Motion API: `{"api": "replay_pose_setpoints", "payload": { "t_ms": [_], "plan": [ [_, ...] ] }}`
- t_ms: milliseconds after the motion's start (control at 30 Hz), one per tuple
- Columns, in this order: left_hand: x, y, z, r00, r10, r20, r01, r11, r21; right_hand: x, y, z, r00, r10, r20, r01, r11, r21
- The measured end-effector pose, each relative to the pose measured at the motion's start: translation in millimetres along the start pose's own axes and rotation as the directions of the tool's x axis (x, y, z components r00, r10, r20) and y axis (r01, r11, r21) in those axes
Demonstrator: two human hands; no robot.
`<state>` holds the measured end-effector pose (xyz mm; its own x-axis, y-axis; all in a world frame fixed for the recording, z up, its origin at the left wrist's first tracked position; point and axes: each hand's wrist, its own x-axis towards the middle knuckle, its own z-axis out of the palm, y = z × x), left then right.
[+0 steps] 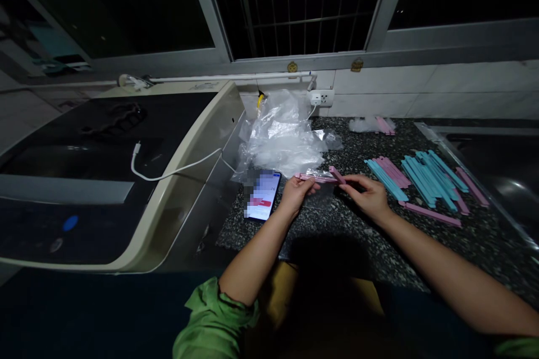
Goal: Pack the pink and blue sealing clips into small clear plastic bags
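Long, thin pink and blue plastic strips that look like bag clips lie on the dark speckled counter. My left hand [297, 193] is closed on the left end of a clear plastic bag with pink clips [318, 179] along it. Between the fingertips of my right hand [367, 197] is another pink clip [337, 175], tilted at the bag's right end. Whether it is inside the bag I cannot tell. Right of my right hand lie a pile of blue clips [432, 176] and several pink clips [393, 171]. A single pink clip [430, 214] lies in front of them.
A heap of clear plastic bags [282, 140] lies behind my hands. A lit phone [264, 196] is beside my left hand. At left stands a washing machine [168, 202] with a white cable [181, 171] across it. A bagged bundle [373, 125] sits by the wall, and a sink [505, 174] at right.
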<state>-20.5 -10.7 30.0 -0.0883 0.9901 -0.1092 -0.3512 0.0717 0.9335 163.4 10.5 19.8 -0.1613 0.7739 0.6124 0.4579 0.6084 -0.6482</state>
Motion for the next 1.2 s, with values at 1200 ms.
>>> {"api": "replay_pose_setpoints", "payload": {
  "t_ms": [1200],
  "plan": [
    [8.1,-11.0,-4.7,0.972,-0.233,0.024,0.234,0.969,-0.078,-0.9,11.3,3.7,0.963,0.051,0.265,-0.017,0.991,-0.130]
  ]
}}
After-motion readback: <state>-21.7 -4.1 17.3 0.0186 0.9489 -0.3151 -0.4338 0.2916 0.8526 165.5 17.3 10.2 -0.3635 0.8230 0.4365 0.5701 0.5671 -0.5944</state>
